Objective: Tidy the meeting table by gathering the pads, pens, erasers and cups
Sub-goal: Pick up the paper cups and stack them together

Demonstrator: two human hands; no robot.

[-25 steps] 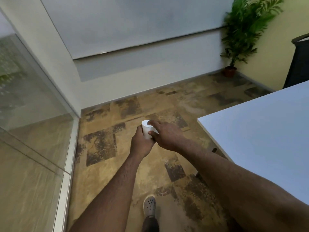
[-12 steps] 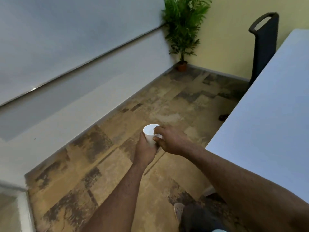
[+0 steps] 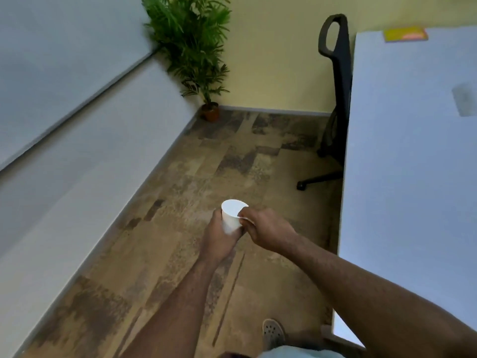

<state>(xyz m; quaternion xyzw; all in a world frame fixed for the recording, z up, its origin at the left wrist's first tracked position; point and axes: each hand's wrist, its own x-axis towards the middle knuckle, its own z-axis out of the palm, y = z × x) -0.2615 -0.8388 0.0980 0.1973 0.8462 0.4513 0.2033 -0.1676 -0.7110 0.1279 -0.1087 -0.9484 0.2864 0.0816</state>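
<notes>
Between two hands (image 3: 219,239) (image 3: 268,232), one cup (image 3: 231,215)

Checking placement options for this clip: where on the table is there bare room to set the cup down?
The cup is held in both hands, left hand and right hand, over the floor. The table is bare from its near edge up to the pad at the far end. A faint grey patch is unidentifiable.

No text, label, brand, number or sign can be read anywhere. The yellow pad (image 3: 405,34) at the far end of the white table (image 3: 413,156) bears an orange patch, but any printing on it is too blurred to read.
</notes>
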